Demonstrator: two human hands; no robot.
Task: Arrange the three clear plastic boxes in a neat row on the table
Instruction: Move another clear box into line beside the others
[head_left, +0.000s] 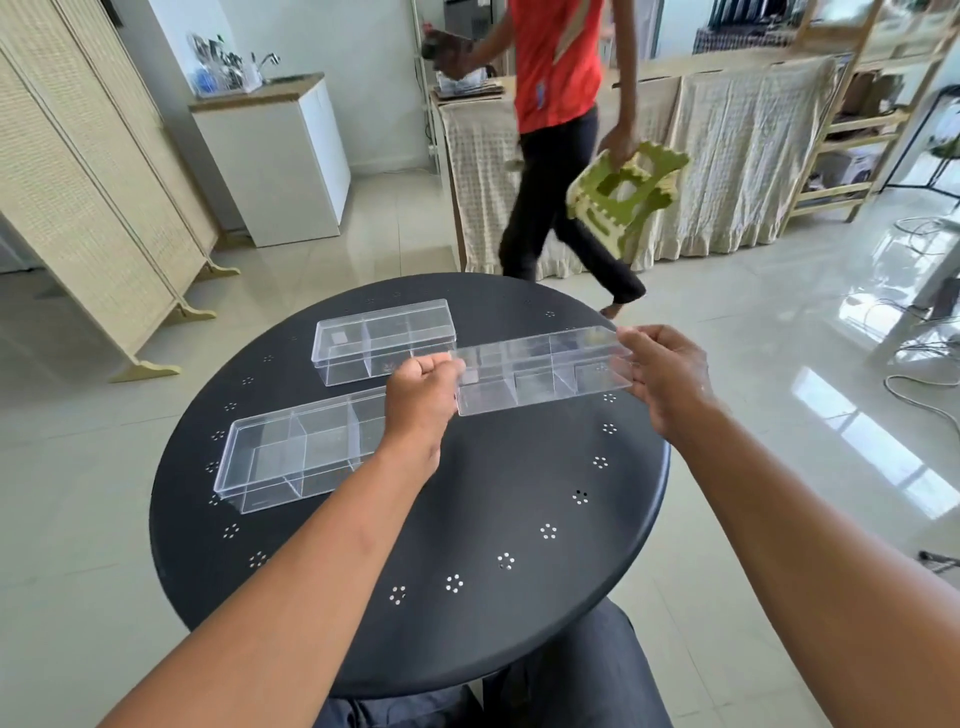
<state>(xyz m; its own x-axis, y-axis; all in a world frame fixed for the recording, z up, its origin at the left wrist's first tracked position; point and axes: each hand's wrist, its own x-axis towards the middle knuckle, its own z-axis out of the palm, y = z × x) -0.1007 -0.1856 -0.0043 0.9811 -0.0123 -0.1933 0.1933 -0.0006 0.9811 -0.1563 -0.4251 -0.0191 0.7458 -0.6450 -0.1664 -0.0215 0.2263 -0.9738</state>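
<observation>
Three long clear plastic boxes with inner dividers are over a round black table (467, 519). One box (384, 340) lies at the far middle. A second box (296, 457) lies nearer, at the left, its right end hidden behind my left wrist. The third box (540, 371) is held above the table's right side, tilted. My left hand (421, 400) pinches its left end and my right hand (665, 379) grips its right end.
A person in a red shirt (556, 67) walks past just beyond the table, carrying a green stool (623, 192). A folding screen (88, 182) stands at the left, a white cabinet (280, 161) behind, wooden shelves (862, 119) at the right. Cables (919, 358) lie on the floor.
</observation>
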